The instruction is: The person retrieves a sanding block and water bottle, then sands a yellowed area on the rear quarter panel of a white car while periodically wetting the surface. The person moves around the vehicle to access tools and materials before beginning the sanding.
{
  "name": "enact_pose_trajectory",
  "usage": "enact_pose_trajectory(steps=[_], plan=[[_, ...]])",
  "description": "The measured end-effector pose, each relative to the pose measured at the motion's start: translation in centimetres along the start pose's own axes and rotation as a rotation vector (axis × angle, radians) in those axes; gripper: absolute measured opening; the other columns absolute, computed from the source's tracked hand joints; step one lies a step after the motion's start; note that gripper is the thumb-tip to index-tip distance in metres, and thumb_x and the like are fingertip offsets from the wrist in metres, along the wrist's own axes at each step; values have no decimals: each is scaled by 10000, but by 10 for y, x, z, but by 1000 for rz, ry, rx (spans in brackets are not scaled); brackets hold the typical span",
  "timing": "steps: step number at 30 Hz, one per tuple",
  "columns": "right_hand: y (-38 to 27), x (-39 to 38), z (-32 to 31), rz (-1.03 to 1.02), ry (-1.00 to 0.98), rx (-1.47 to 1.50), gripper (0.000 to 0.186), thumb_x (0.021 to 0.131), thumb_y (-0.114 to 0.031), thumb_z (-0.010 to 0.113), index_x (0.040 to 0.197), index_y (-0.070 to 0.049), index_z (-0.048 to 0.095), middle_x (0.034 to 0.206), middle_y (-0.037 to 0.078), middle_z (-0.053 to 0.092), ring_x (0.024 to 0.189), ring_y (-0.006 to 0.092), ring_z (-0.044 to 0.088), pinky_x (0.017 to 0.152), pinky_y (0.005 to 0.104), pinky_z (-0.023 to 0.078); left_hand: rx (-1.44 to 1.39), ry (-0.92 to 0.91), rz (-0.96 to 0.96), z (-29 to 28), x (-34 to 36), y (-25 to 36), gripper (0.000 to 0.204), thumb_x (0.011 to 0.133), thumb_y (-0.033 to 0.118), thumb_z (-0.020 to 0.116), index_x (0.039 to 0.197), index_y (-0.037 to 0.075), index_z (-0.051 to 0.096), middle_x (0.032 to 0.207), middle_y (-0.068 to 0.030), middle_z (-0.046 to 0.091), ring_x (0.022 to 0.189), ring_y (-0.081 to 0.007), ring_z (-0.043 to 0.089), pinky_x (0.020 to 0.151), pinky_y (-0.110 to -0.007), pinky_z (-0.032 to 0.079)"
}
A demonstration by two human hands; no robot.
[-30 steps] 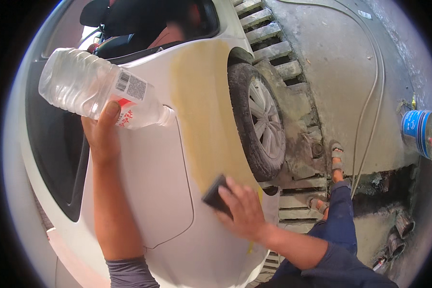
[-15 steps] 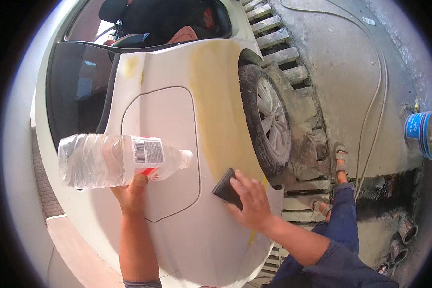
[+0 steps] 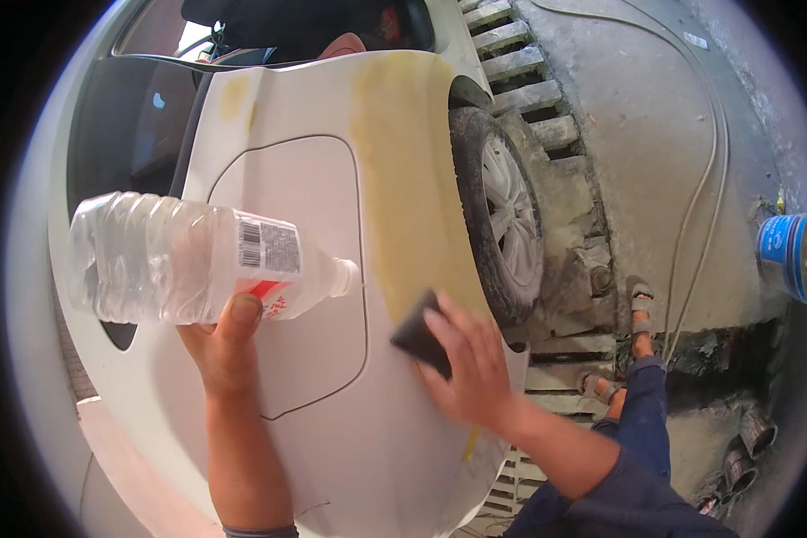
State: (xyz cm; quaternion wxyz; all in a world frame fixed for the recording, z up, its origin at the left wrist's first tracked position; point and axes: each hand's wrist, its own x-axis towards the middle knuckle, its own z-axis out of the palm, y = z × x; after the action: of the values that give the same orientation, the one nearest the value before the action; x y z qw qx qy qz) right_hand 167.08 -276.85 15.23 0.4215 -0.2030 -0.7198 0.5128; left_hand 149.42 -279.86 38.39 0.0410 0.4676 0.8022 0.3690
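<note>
And here's the left hand [image 3: 227,345], closed around a clear plastic bottle [image 3: 157,260], thumb pressed by the label, palm underneath! The bottle lies over on its side at nine o'clock in the view, its neck pointing to three, above the outlined flap [image 3: 287,175] in the white car panel [image 3: 332,448]. Thin, ribbed walls there: I'd judge it light in itself, springy under a squeeze and liable to slip if wet (how much liquid is inside, I can't tell). The firmest hold should be about the labelled waist, close to where that thumb sits; the bare ribbed end would likely buckle sooner.

Over to the right hand [image 3: 471,363], and it's gripping too: fingers over the top of a dark rectangular block [image 3: 412,336], the outline softened by blur. The block is near the middle of the view, a touch towards six o'clock, apparently flat against the panel at the lower end of the yellowish patch [image 3: 412,197]; the wheel [image 3: 511,215] stands off at one o'clock from it. That block looks light, perhaps firm with a little give, nothing fragile about it. Best grip, I'd say: fingers spread across its back, thumb on the near edge, pressure even so no corner digs in. It's the panel's finish that seems the delicate party here!
</note>
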Motion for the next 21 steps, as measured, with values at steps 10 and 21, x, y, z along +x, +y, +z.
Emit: enact_pose_trajectory(steps=[10, 21], plan=[[0, 5, -3, -41, -29, -18, 694, 793, -218, 744, 1411, -79, 459, 1466, 173, 461, 1107, 361, 535, 886, 445, 420, 6, 3, -20, 4, 1, 0, 902, 811, 473, 781, 1465, -8, 387, 1351, -136, 532, 1232, -270, 546, 1039, -429, 470], [8, 38, 3, -16, -28, -54, 730, 771, -213, 761, 1422, -92, 454, 1451, 146, 469, 1093, 357, 519, 913, 461, 412, 13, 12, -14, -4, -2, -9, 911, 818, 501, 770, 1481, 15, 377, 1369, -130, 523, 1245, -275, 544, 1053, -433, 460]])
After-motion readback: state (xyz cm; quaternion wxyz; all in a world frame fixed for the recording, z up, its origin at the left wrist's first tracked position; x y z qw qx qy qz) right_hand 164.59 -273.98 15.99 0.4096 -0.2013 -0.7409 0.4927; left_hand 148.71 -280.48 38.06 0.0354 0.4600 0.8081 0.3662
